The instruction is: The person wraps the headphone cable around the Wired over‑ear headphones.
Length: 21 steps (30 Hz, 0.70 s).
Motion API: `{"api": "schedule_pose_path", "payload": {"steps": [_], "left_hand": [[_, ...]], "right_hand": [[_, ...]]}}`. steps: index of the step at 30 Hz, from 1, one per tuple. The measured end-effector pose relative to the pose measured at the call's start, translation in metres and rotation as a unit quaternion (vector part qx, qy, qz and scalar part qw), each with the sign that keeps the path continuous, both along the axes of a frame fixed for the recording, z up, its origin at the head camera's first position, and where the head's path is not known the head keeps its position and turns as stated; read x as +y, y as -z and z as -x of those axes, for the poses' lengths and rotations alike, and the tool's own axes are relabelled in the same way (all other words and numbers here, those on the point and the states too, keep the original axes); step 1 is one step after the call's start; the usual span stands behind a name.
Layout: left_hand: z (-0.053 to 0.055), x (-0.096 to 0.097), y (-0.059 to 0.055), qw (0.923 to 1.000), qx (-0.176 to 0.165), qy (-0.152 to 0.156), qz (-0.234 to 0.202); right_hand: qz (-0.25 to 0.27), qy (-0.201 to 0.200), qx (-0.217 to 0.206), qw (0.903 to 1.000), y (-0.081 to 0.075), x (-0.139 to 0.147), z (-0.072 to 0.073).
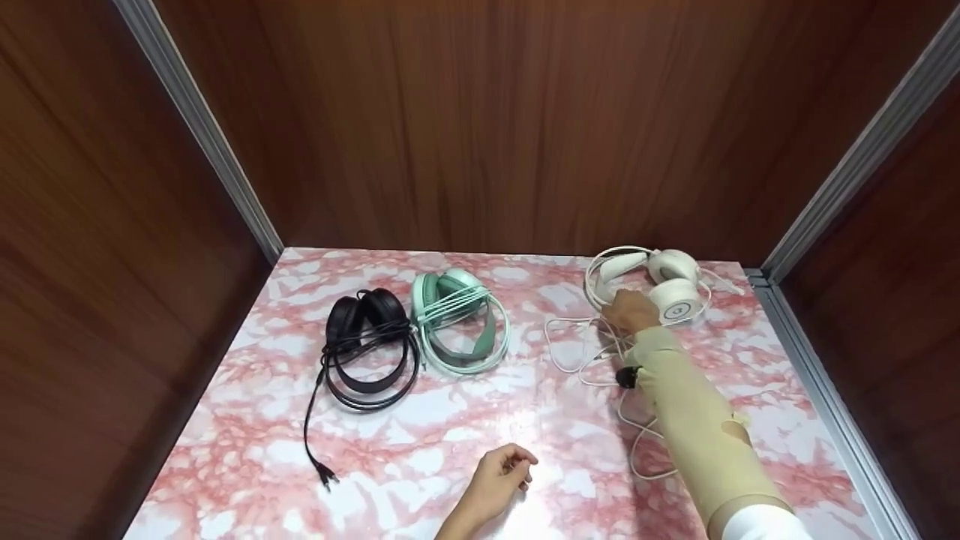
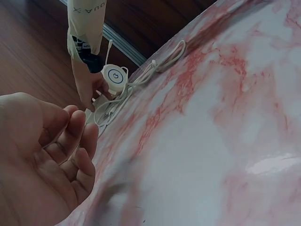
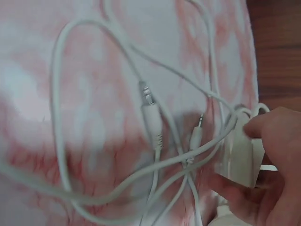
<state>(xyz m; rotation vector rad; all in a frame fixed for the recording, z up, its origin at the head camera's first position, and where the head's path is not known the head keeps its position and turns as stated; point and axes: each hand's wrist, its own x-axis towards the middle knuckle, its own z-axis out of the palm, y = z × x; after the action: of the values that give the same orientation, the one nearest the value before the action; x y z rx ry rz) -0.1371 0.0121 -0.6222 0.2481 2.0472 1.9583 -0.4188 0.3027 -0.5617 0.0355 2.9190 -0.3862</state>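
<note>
White headphones (image 1: 675, 268) lie at the back right, their white cable (image 1: 568, 320) spread loosely toward the front. My right hand (image 1: 631, 310) is at their headband, its thumb and fingers curled about the white band (image 3: 239, 157) in the right wrist view. Two cable plugs, one a metal-tipped plug (image 3: 151, 117), lie close by. My left hand (image 1: 501, 476) hovers near the front middle, fingers loosely bent and holding nothing. Mint green headphones (image 1: 454, 349) rest left of centre with their cable coiled round them. Beside these lie black headphones (image 1: 375, 386).
The marbled red and white tabletop (image 1: 450, 435) is bounded by brown wood-look panels (image 1: 465, 127) at the back and sides. A metal rail (image 1: 814, 390) runs along the right edge. The black cable's plug end (image 1: 324, 474) trails toward the front left.
</note>
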Motion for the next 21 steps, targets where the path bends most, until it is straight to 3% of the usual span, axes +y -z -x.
{"api": "schedule_pose_path", "payload": {"steps": [5,8,13,16,19,21], "left_hand": [[0.000,0.002,0.003,0.9998,-0.003,0.019,0.005],[-0.002,0.000,0.005,0.9995,-0.005,0.027,0.018],[-0.003,0.004,0.005,0.9983,-0.017,0.046,0.032],[-0.004,0.008,0.004,0.9974,-0.033,0.060,0.024],[-0.006,0.013,0.002,0.9965,-0.038,0.069,0.025],[-0.008,0.016,0.001,0.9959,-0.034,0.079,0.028]], "right_hand": [[-0.065,0.008,-0.011,0.9978,-0.010,0.000,-0.014],[-0.096,-0.021,-0.068,0.9929,-0.024,-0.009,-0.030],[-0.116,-0.048,-0.150,0.9807,-0.044,-0.023,-0.072],[-0.128,-0.050,-0.146,0.9798,-0.044,-0.032,-0.092],[-0.126,-0.058,-0.087,0.9866,-0.033,-0.042,-0.103],[-0.093,-0.052,-0.052,0.9930,-0.022,-0.049,-0.106]]}}
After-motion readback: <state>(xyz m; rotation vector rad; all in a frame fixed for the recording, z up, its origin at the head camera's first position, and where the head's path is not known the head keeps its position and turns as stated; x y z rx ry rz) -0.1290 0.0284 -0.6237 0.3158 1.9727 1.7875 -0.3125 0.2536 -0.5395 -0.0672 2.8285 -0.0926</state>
